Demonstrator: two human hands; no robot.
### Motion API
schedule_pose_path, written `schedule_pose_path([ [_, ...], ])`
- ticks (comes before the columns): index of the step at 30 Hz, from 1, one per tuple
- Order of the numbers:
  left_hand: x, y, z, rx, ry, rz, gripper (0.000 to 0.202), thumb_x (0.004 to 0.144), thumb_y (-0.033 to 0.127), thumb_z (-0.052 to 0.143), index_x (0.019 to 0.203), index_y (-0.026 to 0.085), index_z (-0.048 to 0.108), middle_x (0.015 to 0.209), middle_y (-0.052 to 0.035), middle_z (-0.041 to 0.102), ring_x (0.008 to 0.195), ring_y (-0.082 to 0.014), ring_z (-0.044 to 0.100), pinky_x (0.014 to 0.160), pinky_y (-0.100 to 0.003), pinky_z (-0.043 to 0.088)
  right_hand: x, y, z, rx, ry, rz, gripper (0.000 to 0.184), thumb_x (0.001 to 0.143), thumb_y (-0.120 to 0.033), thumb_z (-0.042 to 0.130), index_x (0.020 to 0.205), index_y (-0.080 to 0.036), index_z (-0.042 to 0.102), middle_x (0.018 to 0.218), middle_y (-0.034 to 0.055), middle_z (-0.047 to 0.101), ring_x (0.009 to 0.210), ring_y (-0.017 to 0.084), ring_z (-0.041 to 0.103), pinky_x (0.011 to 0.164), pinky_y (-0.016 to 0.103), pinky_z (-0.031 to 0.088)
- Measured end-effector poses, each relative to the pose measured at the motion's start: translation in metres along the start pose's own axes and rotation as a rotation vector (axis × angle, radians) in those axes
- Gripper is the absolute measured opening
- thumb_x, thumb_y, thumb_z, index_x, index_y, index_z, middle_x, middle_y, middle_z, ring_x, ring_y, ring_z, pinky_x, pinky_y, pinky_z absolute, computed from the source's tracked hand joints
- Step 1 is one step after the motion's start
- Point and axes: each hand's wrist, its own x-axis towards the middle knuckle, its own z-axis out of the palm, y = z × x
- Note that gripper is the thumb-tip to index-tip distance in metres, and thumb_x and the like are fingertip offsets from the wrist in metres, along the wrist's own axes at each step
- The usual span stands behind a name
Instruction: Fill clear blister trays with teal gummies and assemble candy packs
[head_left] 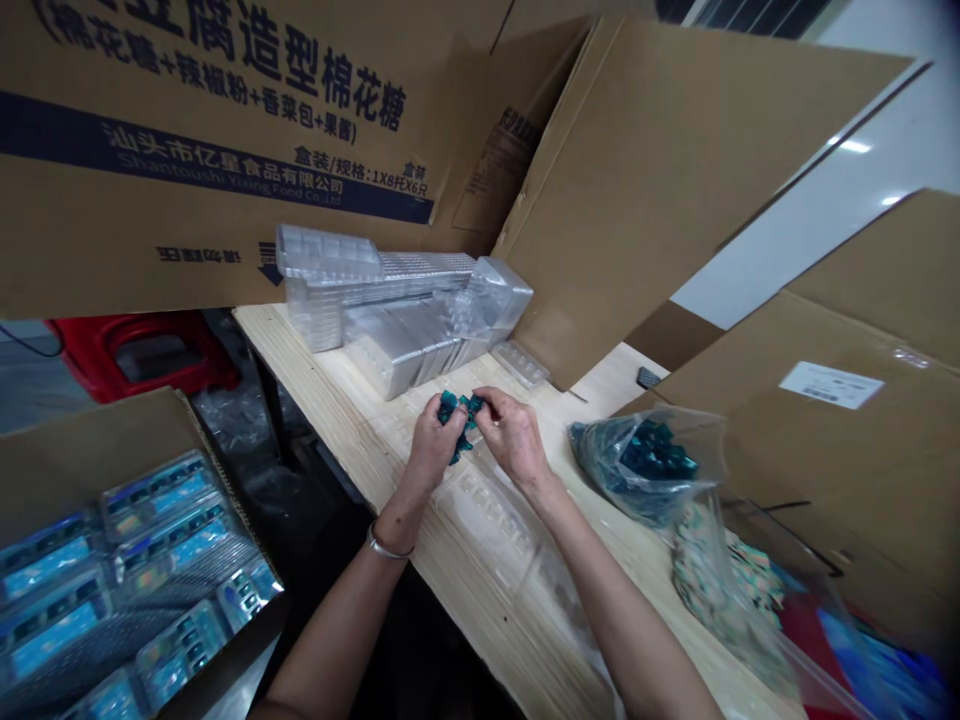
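Observation:
Several small, shiny teal pieces (459,418) are bunched between my hands, above the table; their exact kind is too small to tell. My left hand (435,448), a metal bangle at its wrist, is closed around the bunch. Thumb and fingers of my right hand (516,440) pinch a teal piece at the right side of it. Below the hands, clear plastic trays (491,515) with moulded hollows lie flat on the pale wooden table (450,570). To the right, a clear plastic bag (600,465) stands open with more teal pieces (660,455) inside.
Stacked clear trays (322,310) stand at the table's back, before large cardboard cartons (225,230). Another bag of pale green and cream pieces (720,570) sits at right. At lower left, an open carton (169,410) holds blue-carded clear packs (180,545). A red stool (97,365) stands behind it.

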Motion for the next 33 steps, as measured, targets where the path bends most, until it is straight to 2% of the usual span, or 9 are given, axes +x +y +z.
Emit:
schedule_pose_path([
  [6, 0.001, -0.003, -0.001, -0.046, -0.01, -0.004, 0.024, 0.071, 0.04, 0.06, 0.077, 0.018, 0.052, 0.06, 0.0042, 0.048, 0.048, -0.0068, 0.045, 0.042, -0.015, 0.04, -0.003, 0.003, 0.0, 0.19, 0.033, 0.13, 0.025, 0.078, -0.027, 0.054, 0.099, -0.022, 0.067, 0.088, 0.0048, 0.067, 0.076, 0.018, 0.061, 0.078, 0.032, 0.047],
  [11, -0.001, -0.003, -0.002, -0.024, -0.076, -0.009, 0.025, 0.073, 0.042, 0.058, 0.079, 0.019, 0.051, 0.06, 0.0036, 0.05, 0.047, -0.0073, 0.047, 0.042, -0.016, 0.04, 0.006, 0.009, -0.014, 0.608, -0.127, 0.358, 0.029, 0.077, -0.039, 0.059, 0.097, -0.02, 0.068, 0.087, 0.0036, 0.067, 0.065, 0.013, 0.059, 0.064, 0.027, 0.05],
  [14, -0.003, -0.001, -0.002, -0.048, -0.112, -0.045, 0.027, 0.072, 0.044, 0.058, 0.082, 0.019, 0.052, 0.061, 0.003, 0.052, 0.046, -0.0076, 0.047, 0.041, -0.017, 0.04, 0.008, 0.014, -0.016, 0.762, -0.194, 0.417, 0.03, 0.069, -0.037, 0.068, 0.093, -0.019, 0.07, 0.081, 0.0023, 0.068, 0.065, 0.012, 0.059, 0.067, 0.026, 0.049],
  [18, -0.003, 0.003, -0.001, -0.152, -0.122, -0.101, 0.029, 0.069, 0.043, 0.062, 0.081, 0.018, 0.053, 0.062, 0.0025, 0.055, 0.046, -0.0066, 0.048, 0.042, -0.016, 0.038, 0.007, 0.018, -0.015, 0.83, -0.146, 0.455, 0.03, 0.063, -0.037, 0.074, 0.088, -0.02, 0.071, 0.082, 0.0027, 0.069, 0.064, 0.012, 0.06, 0.072, 0.028, 0.05],
  [22, -0.001, 0.005, -0.002, -0.26, -0.109, -0.157, 0.028, 0.069, 0.042, 0.062, 0.078, 0.017, 0.053, 0.061, 0.0036, 0.053, 0.045, -0.0048, 0.047, 0.041, -0.015, 0.036, 0.017, 0.035, -0.026, 0.788, -0.02, 0.408, 0.032, 0.065, -0.037, 0.073, 0.092, -0.02, 0.07, 0.083, 0.0031, 0.069, 0.068, 0.013, 0.061, 0.076, 0.03, 0.049],
  [25, 0.0, 0.006, -0.003, -0.322, -0.125, -0.208, 0.028, 0.069, 0.042, 0.062, 0.08, 0.018, 0.052, 0.062, 0.0041, 0.052, 0.045, -0.0045, 0.047, 0.038, -0.014, 0.033, 0.032, 0.064, -0.035, 0.618, 0.051, 0.344, 0.034, 0.063, -0.036, 0.073, 0.092, -0.02, 0.069, 0.082, 0.0025, 0.068, 0.068, 0.014, 0.062, 0.074, 0.031, 0.049],
  [27, 0.001, 0.006, -0.004, -0.346, -0.142, -0.235, 0.028, 0.07, 0.041, 0.062, 0.081, 0.018, 0.051, 0.064, 0.004, 0.051, 0.046, -0.0047, 0.048, 0.036, -0.013, 0.031, 0.042, 0.085, -0.036, 0.47, 0.073, 0.294, 0.032, 0.062, -0.035, 0.072, 0.089, -0.019, 0.069, 0.072, 0.0005, 0.066, 0.061, 0.013, 0.059, 0.068, 0.03, 0.048],
  [30, 0.002, 0.006, -0.005, -0.356, -0.145, -0.259, 0.028, 0.07, 0.041, 0.062, 0.084, 0.019, 0.051, 0.066, 0.0036, 0.052, 0.045, -0.0044, 0.048, 0.035, -0.012, 0.031, 0.053, 0.112, -0.029, 0.263, 0.059, 0.2, 0.019, 0.063, -0.032, 0.07, 0.075, -0.018, 0.07, 0.059, -0.0022, 0.06, 0.054, 0.012, 0.054, 0.061, 0.026, 0.045],
  [33, 0.003, 0.005, -0.005, -0.352, -0.146, -0.27, 0.03, 0.07, 0.042, 0.062, 0.085, 0.019, 0.051, 0.068, 0.0028, 0.053, 0.046, -0.0047, 0.048, 0.035, -0.012, 0.031, 0.057, 0.129, -0.018, 0.127, -0.012, 0.129, 0.011, 0.065, -0.028, 0.067, 0.063, -0.018, 0.067, 0.057, -0.002, 0.059, 0.055, 0.011, 0.051, 0.06, 0.024, 0.042],
])
